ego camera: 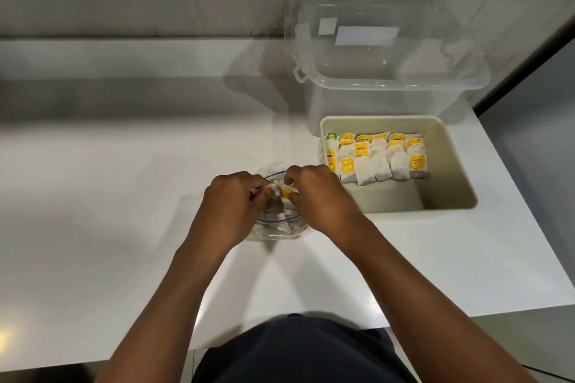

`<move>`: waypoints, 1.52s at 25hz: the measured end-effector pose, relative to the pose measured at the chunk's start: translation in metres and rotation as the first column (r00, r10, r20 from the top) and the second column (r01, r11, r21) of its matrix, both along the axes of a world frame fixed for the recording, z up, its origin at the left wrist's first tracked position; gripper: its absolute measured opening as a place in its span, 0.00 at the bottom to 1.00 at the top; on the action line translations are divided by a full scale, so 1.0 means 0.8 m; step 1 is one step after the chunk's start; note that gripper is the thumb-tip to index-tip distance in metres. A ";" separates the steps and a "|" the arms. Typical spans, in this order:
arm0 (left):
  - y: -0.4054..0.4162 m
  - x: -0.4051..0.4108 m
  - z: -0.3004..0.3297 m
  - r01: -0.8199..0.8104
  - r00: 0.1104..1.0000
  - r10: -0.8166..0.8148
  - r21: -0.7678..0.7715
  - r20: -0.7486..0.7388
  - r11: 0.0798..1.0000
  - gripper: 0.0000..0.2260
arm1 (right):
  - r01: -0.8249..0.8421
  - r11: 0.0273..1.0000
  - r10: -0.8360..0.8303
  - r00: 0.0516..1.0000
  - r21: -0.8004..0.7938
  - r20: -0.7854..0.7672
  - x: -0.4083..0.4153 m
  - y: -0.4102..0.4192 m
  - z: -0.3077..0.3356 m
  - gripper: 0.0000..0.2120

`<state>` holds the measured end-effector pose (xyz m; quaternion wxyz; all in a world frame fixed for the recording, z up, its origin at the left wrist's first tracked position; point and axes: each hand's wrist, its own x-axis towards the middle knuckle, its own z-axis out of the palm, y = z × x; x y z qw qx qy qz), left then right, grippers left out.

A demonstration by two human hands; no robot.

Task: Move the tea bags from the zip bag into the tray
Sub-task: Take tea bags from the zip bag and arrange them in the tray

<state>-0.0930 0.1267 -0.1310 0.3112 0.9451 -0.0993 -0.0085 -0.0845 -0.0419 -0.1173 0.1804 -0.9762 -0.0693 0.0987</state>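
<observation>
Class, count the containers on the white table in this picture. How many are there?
3: the zip bag under both hands, the beige tray to its right, and the clear lidded box behind the tray. None appears hidden.

Glossy white table [124, 196]. On it, a thin clear plastic zip bag [278, 228]; right of the bag, a matt beige plastic tray [448, 165] holding paper tea bags [373, 158]; behind the tray, a clear plastic box [382, 71].

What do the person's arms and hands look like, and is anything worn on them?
Both forearms are bare, with no sleeves in view. The left hand and the right hand wear no gloves, and no rings, watch or bracelet are visible.
</observation>
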 end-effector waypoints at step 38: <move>-0.186 0.072 0.041 0.196 0.978 -0.170 0.266 -0.117 0.944 0.03 | 0.128 0.909 -0.121 0.992 0.396 -0.042 0.034 -0.223 0.014 0.03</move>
